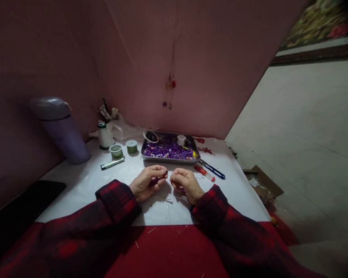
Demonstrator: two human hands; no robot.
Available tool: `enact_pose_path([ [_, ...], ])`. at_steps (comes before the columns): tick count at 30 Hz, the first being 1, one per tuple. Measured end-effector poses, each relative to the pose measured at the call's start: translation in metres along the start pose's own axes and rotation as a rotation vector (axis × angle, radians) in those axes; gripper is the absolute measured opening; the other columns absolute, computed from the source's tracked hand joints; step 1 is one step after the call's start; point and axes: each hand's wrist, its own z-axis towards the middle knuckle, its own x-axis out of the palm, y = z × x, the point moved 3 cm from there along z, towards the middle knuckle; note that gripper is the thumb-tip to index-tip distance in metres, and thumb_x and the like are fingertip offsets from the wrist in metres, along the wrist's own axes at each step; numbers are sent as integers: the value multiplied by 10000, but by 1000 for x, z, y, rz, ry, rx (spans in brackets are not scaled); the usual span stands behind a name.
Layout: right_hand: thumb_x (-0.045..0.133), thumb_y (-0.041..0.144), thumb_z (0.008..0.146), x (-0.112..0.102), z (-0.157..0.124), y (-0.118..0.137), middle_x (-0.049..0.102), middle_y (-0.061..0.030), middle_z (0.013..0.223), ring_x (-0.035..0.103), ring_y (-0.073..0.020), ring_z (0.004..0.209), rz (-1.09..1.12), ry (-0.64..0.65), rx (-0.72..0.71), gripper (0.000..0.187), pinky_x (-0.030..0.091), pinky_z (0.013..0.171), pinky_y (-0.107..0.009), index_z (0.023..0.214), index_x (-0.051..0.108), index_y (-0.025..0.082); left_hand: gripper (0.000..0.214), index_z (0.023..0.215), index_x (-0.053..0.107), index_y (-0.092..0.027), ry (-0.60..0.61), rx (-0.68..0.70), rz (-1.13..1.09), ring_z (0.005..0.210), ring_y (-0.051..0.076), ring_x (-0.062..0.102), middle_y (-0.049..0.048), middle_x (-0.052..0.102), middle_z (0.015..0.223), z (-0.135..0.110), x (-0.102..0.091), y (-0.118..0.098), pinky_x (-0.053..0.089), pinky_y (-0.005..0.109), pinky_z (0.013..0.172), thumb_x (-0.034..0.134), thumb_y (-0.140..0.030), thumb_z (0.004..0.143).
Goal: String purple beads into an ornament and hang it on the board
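My left hand [147, 182] rests on the white table sheet [84, 181], fingers curled around a small purple beaded piece [156, 180]. Close to its right, my right hand [186, 184] is pinched closed; what it holds is too thin to make out, perhaps a thread. Both hands lie just in front of a metal tray [191, 143] filled with purple and white beads [168, 150]. Both sleeves are red and black plaid.
Left of the tray stand two green thread spools [116, 151], a white spool [104, 136], a lighter [112, 163] and a purple flask [60, 129]. Red and blue tools [210, 171] lie right of the tray. Beaded charms [170, 87] hang on the wall. Floor and cardboard are on the right.
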Motion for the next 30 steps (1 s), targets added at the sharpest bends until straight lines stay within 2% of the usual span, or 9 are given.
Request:
enact_pose_path([
  [10, 603, 269, 677, -2, 1, -2, 488, 52, 415, 295, -28, 321, -8, 20, -4, 154, 173, 342, -175, 589, 536, 161, 140, 696, 558, -108, 11, -24, 59, 436, 27, 366, -13, 495, 604, 0, 1, 1, 175, 156, 381, 677, -179, 671],
  [14, 615, 265, 673, -1, 0, -1, 505, 48, 425, 306, -27, 322, -13, 11, -2, 158, 171, 336, -170, 594, 529, 158, 151, 691, 552, -114, 10, -21, 112, 400, 33, 345, -30, 462, 518, -2, 4, 0, 163, 167, 372, 676, -198, 672],
  [19, 627, 292, 693, -1, -1, 0, 502, 53, 420, 294, -20, 316, -13, 25, -16, 201, 171, 330, -161, 597, 516, 155, 261, 660, 490, -134, -10, 34, 144, 394, 31, 365, -17, 524, 557, -1, 2, 1, 149, 162, 360, 721, -254, 647],
  [23, 649, 354, 718, -1, 0, -2, 521, 46, 437, 327, -23, 328, -37, 65, -35, 243, 205, 337, -155, 653, 539, 148, 318, 664, 448, -159, -62, 107, 214, 361, 35, 359, -24, 531, 552, 2, 1, 3, 148, 160, 330, 692, -362, 683],
  [27, 642, 420, 738, -2, 3, -5, 546, 32, 479, 361, -25, 341, -33, 73, -23, 297, 221, 337, -148, 685, 549, 143, 336, 670, 436, -172, -114, 172, 374, 318, 25, 274, -74, 430, 469, 3, 3, 1, 144, 161, 311, 648, -428, 719],
  [30, 574, 502, 772, -4, 5, -6, 580, 1, 547, 416, -41, 372, 37, 22, -21, 366, 211, 327, -148, 738, 577, 138, 365, 669, 431, -173, -118, 171, 381, 330, 17, 228, -99, 353, 436, 2, 7, -1, 139, 153, 326, 644, -466, 713],
])
